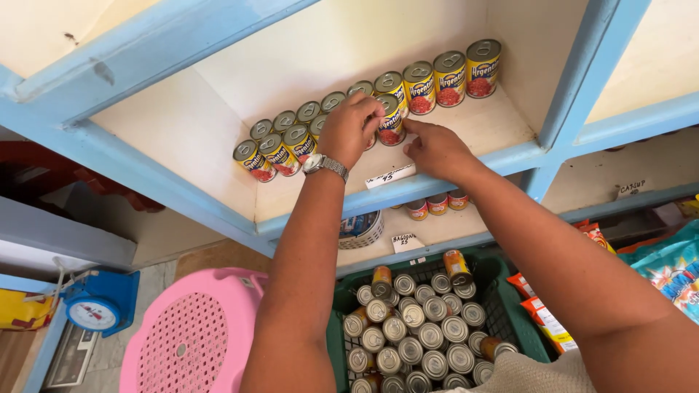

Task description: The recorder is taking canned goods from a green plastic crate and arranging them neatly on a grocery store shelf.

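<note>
On the shelf: both arms reach up.
Left hand: fingers curled, gripping a can.
Right hand: forefinger extended, touching that can's base.

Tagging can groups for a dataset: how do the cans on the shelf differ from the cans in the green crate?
The shelf cans stand in neat rows on the cream shelf, labels facing out; the crate cans sit packed in the green crate, mostly showing lids. The left hand and right hand touch shelf cans only. Both groups have yellow-red labels.
</note>
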